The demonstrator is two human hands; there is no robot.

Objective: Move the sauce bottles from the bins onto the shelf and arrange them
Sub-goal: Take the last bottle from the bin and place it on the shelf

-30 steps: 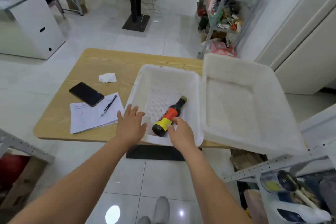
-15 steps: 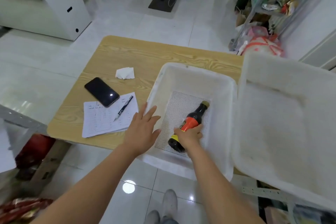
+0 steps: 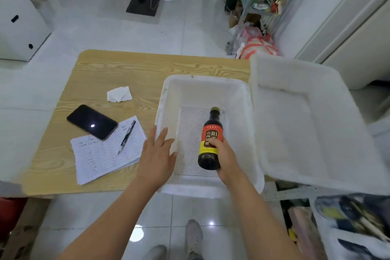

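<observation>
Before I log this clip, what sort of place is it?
Probably a storeroom or back-room workspace rather than a home kitchen: white plastic bins on a wooden table, a cluttered metal rack on tiled floor, and handwritten record sheets beside a phone.

A pale wooden table carries two white bins side by side: one at centre, a bigger one at three o'clock (overhanging the edge). Towards nine o'clock lie a crumpled tissue, a phone and a pen atop papers.

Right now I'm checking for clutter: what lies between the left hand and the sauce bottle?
In the head view, only the bin's bare perforated floor separates the left hand from the sauce bottle, held by the right hand.
</observation>
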